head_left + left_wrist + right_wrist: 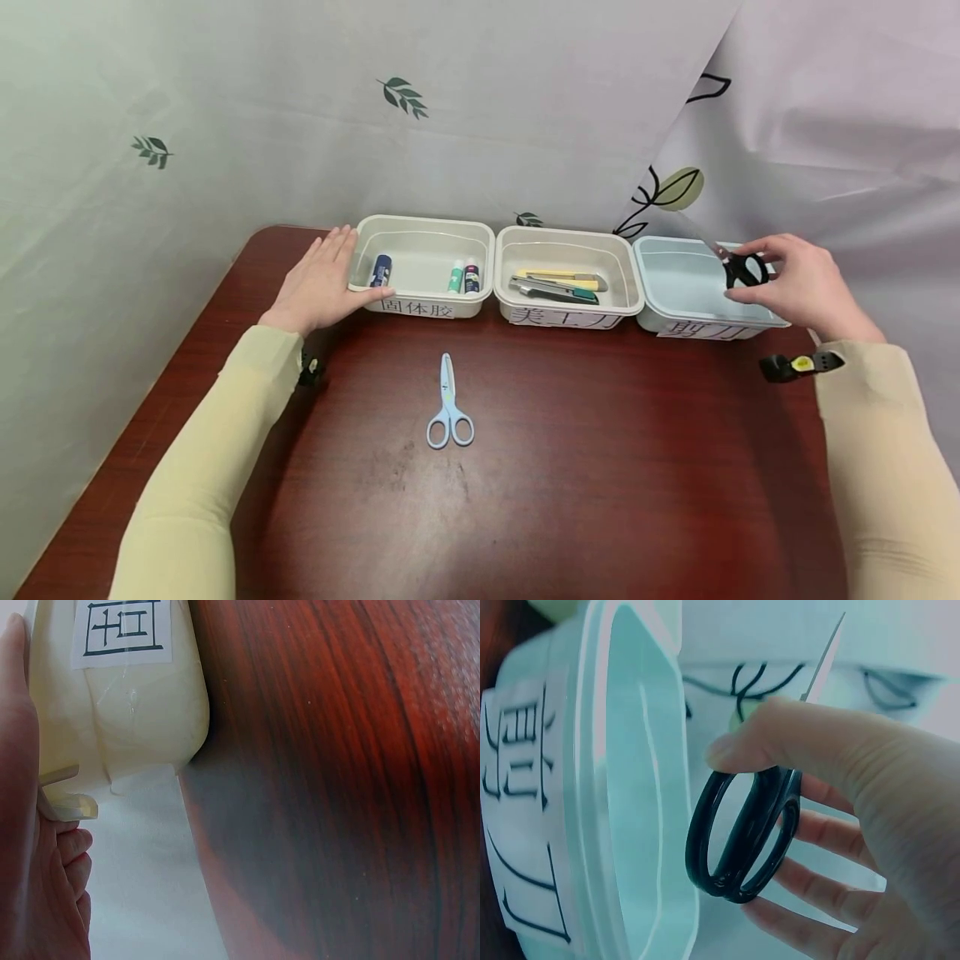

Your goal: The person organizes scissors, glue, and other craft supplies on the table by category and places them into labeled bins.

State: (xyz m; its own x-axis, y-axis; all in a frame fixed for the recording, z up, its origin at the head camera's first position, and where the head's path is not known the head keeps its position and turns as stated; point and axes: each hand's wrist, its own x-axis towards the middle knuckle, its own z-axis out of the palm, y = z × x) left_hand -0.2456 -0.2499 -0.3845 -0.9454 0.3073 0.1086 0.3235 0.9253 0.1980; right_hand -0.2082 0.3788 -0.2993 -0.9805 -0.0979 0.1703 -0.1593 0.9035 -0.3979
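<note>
My right hand holds a pair of scissors with black handles above the light blue bin on the right. In the right wrist view, thumb and fingers pinch the scissors near the handle loops, and the blade points up and away. My left hand lies against the left corner of the cream bin, fingers straight along its side and thumb over the front rim. A second pair of scissors, light blue and closed, lies on the table in front of the bins.
The left bin holds several glue sticks. In the middle bin lie several utility knives. Paper labels are stuck on the bin fronts. Behind the dark red wooden table hangs a pale patterned curtain.
</note>
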